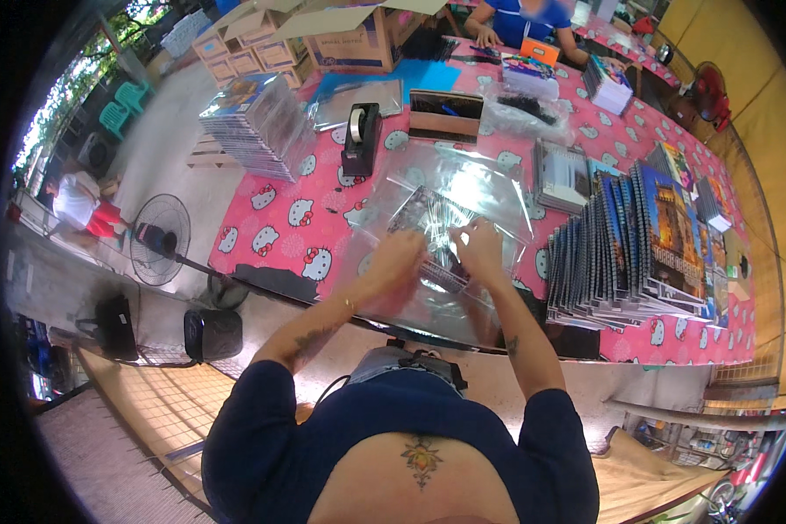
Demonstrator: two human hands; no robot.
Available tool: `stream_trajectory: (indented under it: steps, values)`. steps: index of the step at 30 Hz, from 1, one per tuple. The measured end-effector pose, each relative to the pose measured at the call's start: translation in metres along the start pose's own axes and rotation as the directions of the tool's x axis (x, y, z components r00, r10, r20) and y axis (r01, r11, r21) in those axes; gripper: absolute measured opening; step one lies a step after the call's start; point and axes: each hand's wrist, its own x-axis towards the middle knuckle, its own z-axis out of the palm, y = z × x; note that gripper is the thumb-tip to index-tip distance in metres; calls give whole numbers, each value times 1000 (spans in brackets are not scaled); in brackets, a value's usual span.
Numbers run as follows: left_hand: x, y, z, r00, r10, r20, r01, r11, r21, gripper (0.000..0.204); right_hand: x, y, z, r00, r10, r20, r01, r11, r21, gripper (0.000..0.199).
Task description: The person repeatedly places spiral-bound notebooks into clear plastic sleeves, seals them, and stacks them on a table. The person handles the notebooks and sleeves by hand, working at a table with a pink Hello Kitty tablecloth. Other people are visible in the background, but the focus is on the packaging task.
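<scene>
In front of me lies a spiral-bound book (445,277) with a dark, greyish cover, under shiny clear plastic that glares strongly. More clear plastic bags (489,179) spread flat around and beneath it. My left hand (402,251) is at the book's left side, its fingers curled closed on the plastic and slightly blurred. At the right side, my right hand (480,249) pinches the plastic between thumb and fingers. Glare hides exactly which edge each hand grips.
A tape dispenser (360,140) and an open box (445,115) stand beyond the plastic. Wrapped books (258,127) pile at the left; spiral-bound books (624,244) lean at the right. Cartons (349,39) stand far back, near another person (524,22). A fan (160,240) stands left of the table.
</scene>
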Motion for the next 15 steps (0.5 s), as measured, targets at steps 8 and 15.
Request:
stream_trajectory:
  steps: [8,15]
  values:
    - [-9,-10,-23,882,336,-331,-408,896,-177,49,98,95,-62,775,94,624,-366,873,323,77]
    - [41,-77,-44,970,-201,134,175,202,-964,40,63,35,-110,864,111,491,-440,638,632,77]
